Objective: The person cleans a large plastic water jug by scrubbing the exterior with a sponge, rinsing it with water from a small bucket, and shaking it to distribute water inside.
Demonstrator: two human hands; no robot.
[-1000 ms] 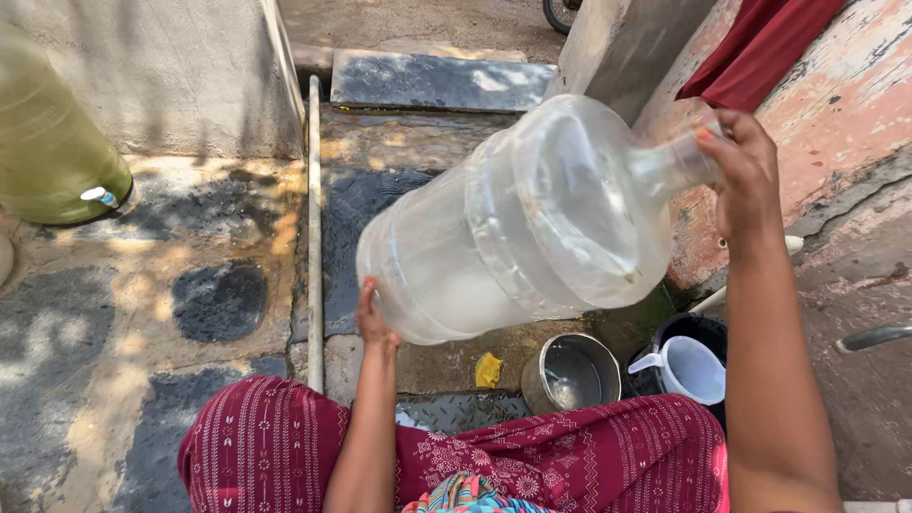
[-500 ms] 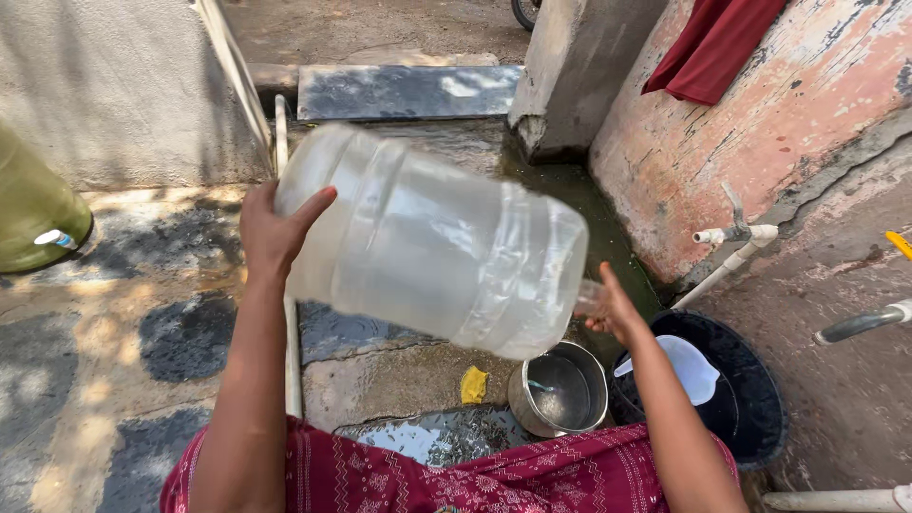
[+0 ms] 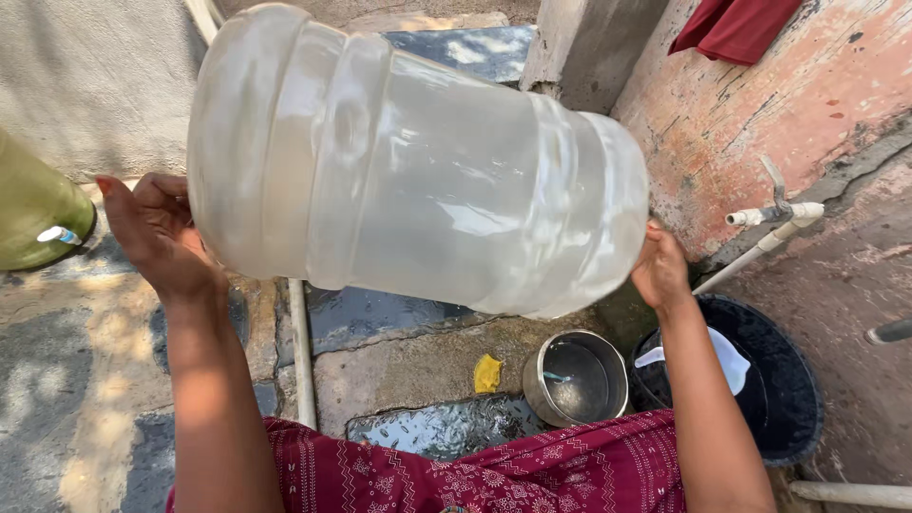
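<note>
A big clear plastic water jug (image 3: 408,161) is held up sideways in front of me, its base at the left and its neck end at the right. My left hand (image 3: 157,233) presses against the jug's base. My right hand (image 3: 660,268) grips the neck end, which is hidden behind the jug's shoulder. Below the neck stands a steel pot (image 3: 576,378) with a little water in it. My maroon patterned skirt (image 3: 494,470) fills the bottom edge.
A black tub (image 3: 788,399) with a white scoop (image 3: 727,356) stands at the right beside the pot. A white tap pipe (image 3: 774,223) sticks out of the pink wall. A yellow scrap (image 3: 487,373) lies on wet stone. A white pipe (image 3: 299,351) runs along the ground. A green container (image 3: 33,214) is at the left.
The jug has swung from neck-up to lying sideways, closer to the camera. My left hand rose to the base and my right hand dropped with the neck toward the pot.
</note>
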